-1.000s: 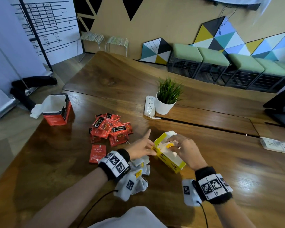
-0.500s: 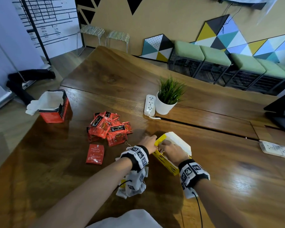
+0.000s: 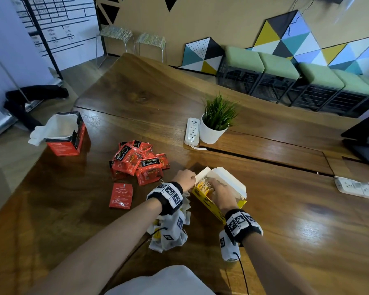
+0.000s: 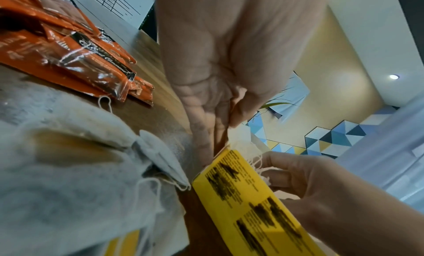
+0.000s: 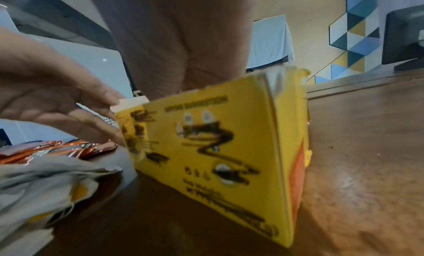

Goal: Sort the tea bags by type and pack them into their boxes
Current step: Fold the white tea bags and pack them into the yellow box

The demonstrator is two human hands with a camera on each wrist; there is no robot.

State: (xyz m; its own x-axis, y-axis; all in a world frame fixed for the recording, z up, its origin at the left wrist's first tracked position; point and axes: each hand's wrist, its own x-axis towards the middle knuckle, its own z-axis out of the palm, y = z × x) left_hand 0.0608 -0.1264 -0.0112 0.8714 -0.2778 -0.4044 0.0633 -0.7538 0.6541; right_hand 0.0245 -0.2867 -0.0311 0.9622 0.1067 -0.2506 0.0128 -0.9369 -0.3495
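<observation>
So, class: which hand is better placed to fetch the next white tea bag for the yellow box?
Left. The left hand sits beside the white tea bags; the right hand is reaching into the yellow box.

Open yellow box [image 3: 209, 206] stands upright, tea bags with strings inside. White tea bags [image 3: 173, 233] are heaped beside it. Red packets [image 3: 136, 161] lie piled; open red box [image 3: 66, 139] sits well apart.

On the brown wooden table [image 3: 285, 209] an open yellow cardboard box [image 3: 209, 204] stands with white flaps raised. The left hand [image 3: 184, 179] pinches its near flap; the right hand [image 3: 221, 193] reaches inside. Loose white paper tea bags [image 3: 172, 233] lie under the left wrist, beside a pile of red foil tea packets [image 3: 136, 161]. An open red carton [image 3: 67, 135] stands well apart, far left.
</observation>
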